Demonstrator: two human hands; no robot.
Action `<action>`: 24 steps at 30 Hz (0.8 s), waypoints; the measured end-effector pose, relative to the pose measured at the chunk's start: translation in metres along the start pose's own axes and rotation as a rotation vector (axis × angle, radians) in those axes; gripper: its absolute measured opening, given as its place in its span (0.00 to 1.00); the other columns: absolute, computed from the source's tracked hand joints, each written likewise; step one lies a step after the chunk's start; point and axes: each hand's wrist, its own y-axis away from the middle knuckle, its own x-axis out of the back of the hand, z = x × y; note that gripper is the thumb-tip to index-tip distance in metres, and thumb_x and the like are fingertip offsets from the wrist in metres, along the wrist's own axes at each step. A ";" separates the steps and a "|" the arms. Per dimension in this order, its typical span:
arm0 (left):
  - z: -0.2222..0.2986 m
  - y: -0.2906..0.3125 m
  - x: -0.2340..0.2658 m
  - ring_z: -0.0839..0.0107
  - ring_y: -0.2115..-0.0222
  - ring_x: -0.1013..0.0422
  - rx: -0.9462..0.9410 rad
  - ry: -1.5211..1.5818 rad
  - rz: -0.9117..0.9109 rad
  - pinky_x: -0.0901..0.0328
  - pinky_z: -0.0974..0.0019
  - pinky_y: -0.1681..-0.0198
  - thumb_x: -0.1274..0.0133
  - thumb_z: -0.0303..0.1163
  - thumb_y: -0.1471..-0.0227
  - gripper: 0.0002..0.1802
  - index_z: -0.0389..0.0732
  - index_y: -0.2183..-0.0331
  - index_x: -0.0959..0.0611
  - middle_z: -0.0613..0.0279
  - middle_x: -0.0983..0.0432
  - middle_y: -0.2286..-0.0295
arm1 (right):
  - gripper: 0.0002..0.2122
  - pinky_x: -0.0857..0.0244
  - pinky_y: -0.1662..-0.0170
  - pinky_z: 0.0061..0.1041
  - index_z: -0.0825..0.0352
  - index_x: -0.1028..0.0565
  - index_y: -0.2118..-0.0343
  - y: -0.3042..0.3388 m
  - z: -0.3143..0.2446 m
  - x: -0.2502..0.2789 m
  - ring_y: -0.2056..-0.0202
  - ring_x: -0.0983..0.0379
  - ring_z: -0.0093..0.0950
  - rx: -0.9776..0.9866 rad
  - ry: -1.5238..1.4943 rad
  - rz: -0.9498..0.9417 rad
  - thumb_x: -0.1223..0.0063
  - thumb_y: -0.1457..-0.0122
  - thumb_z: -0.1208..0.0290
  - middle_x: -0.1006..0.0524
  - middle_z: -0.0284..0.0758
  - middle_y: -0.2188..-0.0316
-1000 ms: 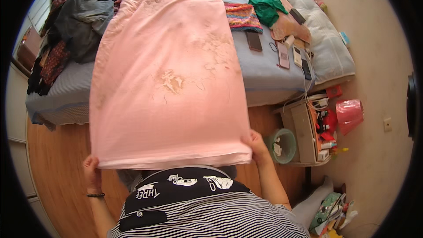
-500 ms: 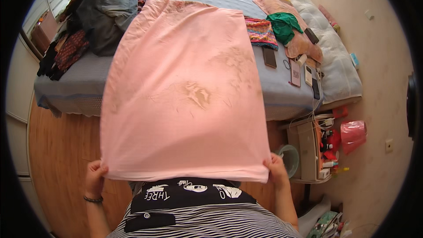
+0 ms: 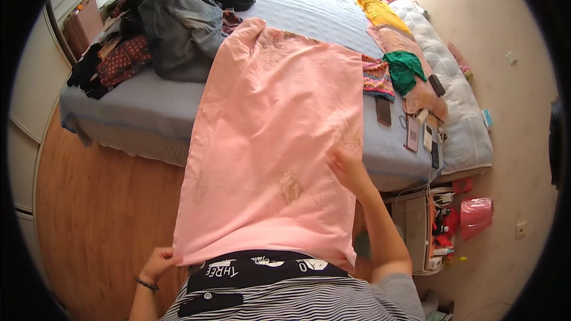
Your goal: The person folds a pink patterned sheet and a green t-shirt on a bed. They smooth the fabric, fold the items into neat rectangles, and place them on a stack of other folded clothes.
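A pink cloth (image 3: pixel 270 137) with brownish patches lies from the bed (image 3: pixel 131 116) down to my waist, creased along its length. Its near left corner is pinched in my left hand (image 3: pixel 157 263), beside my striped top and black front panel. My right hand (image 3: pixel 347 169) is over the cloth's right side, near a brownish patch; its fingers are blurred, and I cannot tell whether they grip the fabric. The near right corner hangs loose by my waist.
Dark clothes (image 3: pixel 181 30) are heaped on the bed's left. Toward the right lie a green cloth (image 3: pixel 405 72), a patterned cloth (image 3: pixel 378 77), a dark phone (image 3: pixel 383 111) and several small devices with cables. A bedside cabinet (image 3: pixel 411 226) stands by the bed's right corner.
My right hand has let go of the near right corner and moved up over the cloth. The cloth has sunk into creases, while my left hand keeps its corner.
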 end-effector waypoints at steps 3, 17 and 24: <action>-0.052 -0.009 0.011 0.82 0.73 0.31 0.075 0.080 -0.027 0.36 0.78 0.67 0.41 0.31 0.51 0.10 0.32 0.71 0.17 0.70 0.23 0.75 | 0.16 0.34 0.60 0.36 0.60 0.31 0.53 -0.133 -0.045 -0.032 0.60 0.29 0.41 0.308 0.042 0.082 0.51 0.46 0.77 0.28 0.42 0.60; 0.110 -0.132 0.084 0.76 0.76 0.28 0.028 -0.611 -0.223 0.33 0.70 0.71 0.44 0.36 0.50 0.11 0.37 0.71 0.17 0.63 0.21 0.76 | 0.17 0.62 0.36 0.42 0.58 0.31 0.49 -0.481 0.002 -0.110 0.38 0.50 0.32 0.419 1.082 0.115 0.61 0.43 0.70 0.38 0.34 0.44; 0.365 -0.352 0.007 0.55 0.73 0.33 -1.177 -0.622 0.427 0.37 0.60 0.68 0.49 0.35 0.47 0.13 0.33 0.70 0.24 0.51 0.29 0.73 | 0.22 0.47 0.45 0.43 0.62 0.33 0.48 -0.455 0.034 -0.040 0.49 0.35 0.39 0.084 0.838 0.147 0.51 0.49 0.73 0.29 0.40 0.54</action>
